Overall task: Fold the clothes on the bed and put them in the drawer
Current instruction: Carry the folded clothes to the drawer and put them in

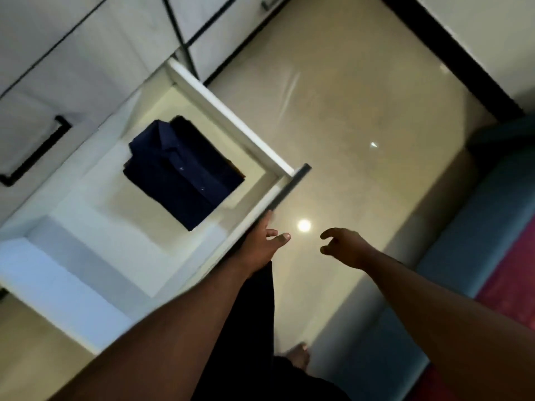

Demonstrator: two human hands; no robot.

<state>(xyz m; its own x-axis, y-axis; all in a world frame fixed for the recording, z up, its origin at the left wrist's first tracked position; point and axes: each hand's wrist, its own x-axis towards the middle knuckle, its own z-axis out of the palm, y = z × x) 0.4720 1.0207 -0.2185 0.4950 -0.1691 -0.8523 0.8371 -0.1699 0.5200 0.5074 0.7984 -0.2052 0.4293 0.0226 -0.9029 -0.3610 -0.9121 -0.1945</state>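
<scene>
A folded dark navy shirt (182, 172) lies inside the open white drawer (231, 111). My left hand (262, 244) is at the drawer's front edge, next to its dark handle (289, 186), with fingers straight and touching the front panel. My right hand (344, 246) hovers over the floor to the right of the drawer, fingers loosely curled and holding nothing. The bed (477, 227) shows at the right edge with a blue side and a red cover.
White cabinet fronts with black handles (37, 151) fill the upper left. A glossy beige floor (362, 125) spreads between drawer and bed. My bare foot (299, 357) and dark trouser leg (257, 314) are below the hands.
</scene>
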